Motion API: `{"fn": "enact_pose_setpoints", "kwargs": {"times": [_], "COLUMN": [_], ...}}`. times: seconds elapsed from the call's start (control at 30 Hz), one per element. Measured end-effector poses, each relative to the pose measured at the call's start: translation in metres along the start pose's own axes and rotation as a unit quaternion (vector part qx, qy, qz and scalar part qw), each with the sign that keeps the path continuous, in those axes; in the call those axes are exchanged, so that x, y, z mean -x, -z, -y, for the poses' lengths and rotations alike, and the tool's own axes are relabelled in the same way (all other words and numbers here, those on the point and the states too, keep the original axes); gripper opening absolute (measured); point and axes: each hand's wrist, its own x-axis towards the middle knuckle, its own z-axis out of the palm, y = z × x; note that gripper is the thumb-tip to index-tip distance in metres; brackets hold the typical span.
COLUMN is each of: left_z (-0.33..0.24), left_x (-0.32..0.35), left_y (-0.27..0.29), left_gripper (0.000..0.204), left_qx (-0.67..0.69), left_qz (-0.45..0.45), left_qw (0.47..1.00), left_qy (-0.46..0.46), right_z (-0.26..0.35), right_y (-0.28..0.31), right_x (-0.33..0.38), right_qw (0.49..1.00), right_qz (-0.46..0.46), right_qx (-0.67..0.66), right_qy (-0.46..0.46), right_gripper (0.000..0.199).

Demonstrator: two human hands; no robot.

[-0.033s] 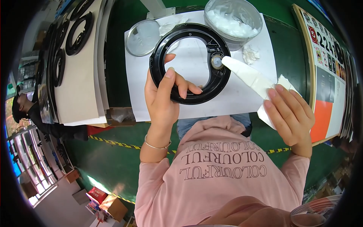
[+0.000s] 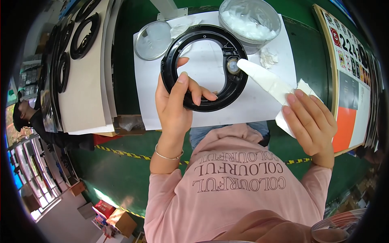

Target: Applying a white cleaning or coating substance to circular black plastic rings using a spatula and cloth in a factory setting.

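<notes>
My left hand grips a black ring-shaped plastic part by its near left side, thumb on top and fingers through the opening. On the ring's right side is a small round socket with whitish stuff in it. A white spatula is in my right hand, with its tip beside or touching the socket's right edge. Crumpled white tissue is bunched at the spatula's handle under my fingers. Beyond the ring stands a clear round tub of white paste.
A clear round lid and wadded tissues lie on white paper over a green table. More black rings sit on cardboard at left. A wood-edged board borders the right. Another person is at far left.
</notes>
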Motion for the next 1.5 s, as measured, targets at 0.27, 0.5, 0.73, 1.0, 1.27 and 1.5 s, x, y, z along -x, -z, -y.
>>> {"fn": "enact_pose_setpoints", "kwargs": {"times": [0.27, 0.5, 0.73, 1.0, 1.27, 1.5], "left_z": [0.0, -0.006, 0.006, 0.013, 0.04, 0.078], "left_x": [0.008, 0.003, -0.007, 0.022, 0.004, -0.014], "left_y": [-0.006, -0.001, -0.017, -0.061, -0.105, -0.185], "left_gripper": [0.029, 0.03, 0.032, 0.034, 0.035, 0.033], "left_qx": [-0.003, -0.013, -0.007, -0.062, -0.019, 0.01], "left_qz": [-0.005, -0.001, -0.035, 0.04, 0.183, 0.287], "left_qw": [1.0, 1.0, 0.999, 0.997, 0.979, 0.94], "left_qy": [0.001, 0.0, 0.004, 0.019, 0.087, 0.183], "right_z": [0.003, 0.006, -0.038, -0.119, -0.165, -0.165], "right_y": [0.0, -0.005, -0.01, -0.108, -0.157, -0.165], "right_x": [0.011, -0.001, 0.03, 0.026, 0.039, 0.044], "right_qw": [1.0, 0.999, 0.97, 0.811, 0.853, 0.836], "right_qz": [-0.005, -0.03, -0.172, -0.455, -0.436, -0.453], "right_qx": [-0.024, -0.025, -0.127, -0.179, -0.094, -0.153], "right_qy": [0.006, 0.008, -0.117, -0.321, -0.27, -0.268], "right_gripper": [0.014, 0.013, 0.023, 0.02, 0.031, 0.029]}}
